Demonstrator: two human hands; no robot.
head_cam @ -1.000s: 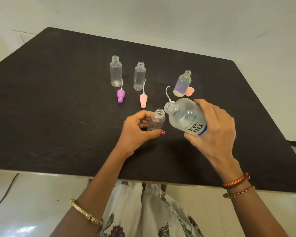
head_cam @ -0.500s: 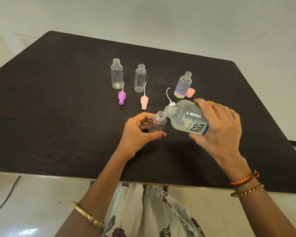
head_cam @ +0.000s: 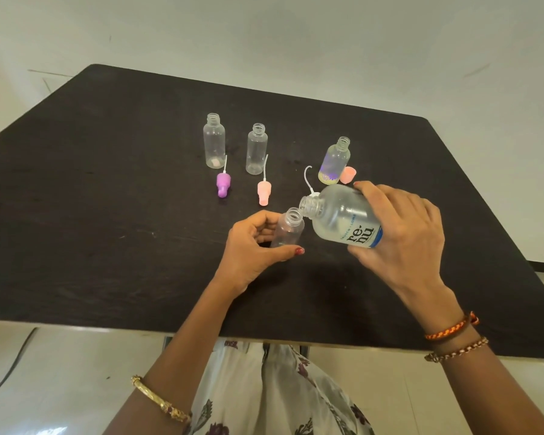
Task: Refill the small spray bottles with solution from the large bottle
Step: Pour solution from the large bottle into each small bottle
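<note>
Left hand grips small bottle (uncapped); right hand grips tilted large bottle.

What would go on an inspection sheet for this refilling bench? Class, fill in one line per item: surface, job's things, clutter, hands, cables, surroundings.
Surface: dark table, matte.
Job's things: large bottle tilted, its mouth at the held small bottle; three uncapped small bottles upright; purple sprayer, pink sprayer and white sprayer tube lying flat.
Clutter: pink cap.
Hands: left hand holds the small bottle; right hand grips the large bottle.
Cables: dark cable on the floor.
Surroundings: pale wall.
</note>
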